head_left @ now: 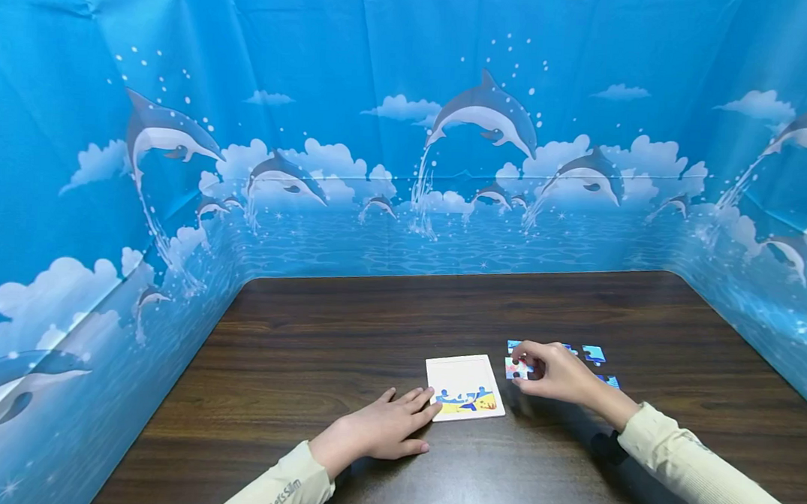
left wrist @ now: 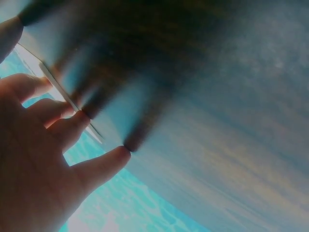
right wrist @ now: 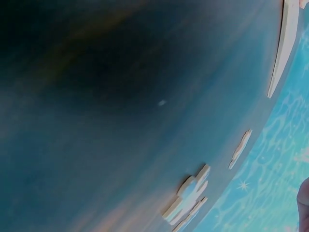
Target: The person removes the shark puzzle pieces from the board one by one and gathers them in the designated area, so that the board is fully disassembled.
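A pale, square jigsaw board (head_left: 462, 371) lies on the table between the two hands. Yellow and blue picture fills its lower part with an uneven upper edge, while the upper part is plain cream. My left hand (head_left: 392, 424) is spread flat, fingertips at the board's left edge; the left wrist view shows those straight fingers (left wrist: 101, 166) too. The thumb and index finger of my right hand (head_left: 563, 373) pinch a pink-and-blue puzzle piece (head_left: 510, 369) just right of the board. That piece is outside the right wrist view, where only a bit of finger (right wrist: 304, 205) shows.
Several loose blue puzzle pieces (head_left: 593, 355) lie behind and beside my right hand, some partly hidden by it. In the right wrist view, a notched piece (right wrist: 188, 193) lies on the dark wooden table (head_left: 346, 317). A blue dolphin-print curtain (head_left: 380, 168) surrounds the far sides.
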A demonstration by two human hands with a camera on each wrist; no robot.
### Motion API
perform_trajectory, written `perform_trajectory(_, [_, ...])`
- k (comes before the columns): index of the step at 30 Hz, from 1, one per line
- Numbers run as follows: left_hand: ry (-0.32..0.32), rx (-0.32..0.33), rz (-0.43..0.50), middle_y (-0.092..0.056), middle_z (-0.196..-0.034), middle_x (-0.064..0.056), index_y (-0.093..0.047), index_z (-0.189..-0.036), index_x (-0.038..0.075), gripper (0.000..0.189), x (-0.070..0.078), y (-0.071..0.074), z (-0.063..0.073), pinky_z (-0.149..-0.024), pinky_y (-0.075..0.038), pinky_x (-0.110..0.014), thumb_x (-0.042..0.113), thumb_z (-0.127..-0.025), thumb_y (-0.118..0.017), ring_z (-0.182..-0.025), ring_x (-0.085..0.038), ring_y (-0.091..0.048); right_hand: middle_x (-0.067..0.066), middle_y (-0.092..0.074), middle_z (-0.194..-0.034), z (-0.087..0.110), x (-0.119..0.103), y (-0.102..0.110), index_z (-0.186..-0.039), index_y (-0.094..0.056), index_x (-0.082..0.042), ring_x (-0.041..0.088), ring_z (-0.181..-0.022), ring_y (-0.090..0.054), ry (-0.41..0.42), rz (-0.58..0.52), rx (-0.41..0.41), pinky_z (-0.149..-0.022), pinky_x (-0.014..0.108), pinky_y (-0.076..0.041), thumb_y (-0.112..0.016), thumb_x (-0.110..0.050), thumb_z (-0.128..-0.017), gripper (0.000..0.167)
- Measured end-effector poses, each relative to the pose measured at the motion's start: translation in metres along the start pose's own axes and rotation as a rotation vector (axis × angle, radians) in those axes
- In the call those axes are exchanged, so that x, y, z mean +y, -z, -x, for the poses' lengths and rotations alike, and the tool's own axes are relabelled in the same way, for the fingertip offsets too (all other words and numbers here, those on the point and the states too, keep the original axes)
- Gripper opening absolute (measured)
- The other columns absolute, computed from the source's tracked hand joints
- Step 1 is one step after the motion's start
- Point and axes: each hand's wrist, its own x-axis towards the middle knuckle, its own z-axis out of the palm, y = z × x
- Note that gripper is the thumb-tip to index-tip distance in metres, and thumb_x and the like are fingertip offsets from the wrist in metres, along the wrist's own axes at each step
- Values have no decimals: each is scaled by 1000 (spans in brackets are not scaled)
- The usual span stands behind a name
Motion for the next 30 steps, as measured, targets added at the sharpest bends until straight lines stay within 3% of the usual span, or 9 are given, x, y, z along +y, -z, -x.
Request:
perform_trajectory(6, [3, 6, -2, -19, -158, -4, -25, -150, 23, 62, 0, 0, 0, -110, -29, -55, 48, -96, -43, -145, -19, -22, -11, -50, -65, 5, 5, 2, -96, -64, -12, -5, -55, -37, -56, 25, -60, -51, 16, -39, -75, -13, -74, 25])
perform_trajectory(14, [2, 4, 1, -19, -158, -4, -25, -150, 24, 62, 0, 0, 0, -110, -30, -55, 49, -96, -43, -145, -19, -22, -10, -52, -67, 5, 13, 7, -101, -65, -7, -3, -55, -37, -169, 65, -246, -49, 18, -34, -71, -19, -81, 24])
perform_trajectory(22, [2, 2, 3, -18, -158, -3, -24, -150, 24, 63, -1, 0, 0, -110, -29, -55, 49, -96, -43, -145, -19, -21, -9, -63, -79, 2, 15, 6, -109, -67, -9, -2, -58, -40, -179, 148, -322, -54, 19, -36, -68, -31, -85, 32])
perform_trajectory(30, [0, -5, 6, -17, -158, -3, -24, -150, 24, 62, 0, 0, 1, -110, -29, -54, 49, -96, -43, -146, -19, -21, 0, -70, -93, 1, 16, 3, -107, -68, -6, 1, -70, -50, -175, 184, -376, -63, 24, -46, -69, -32, -84, 34])
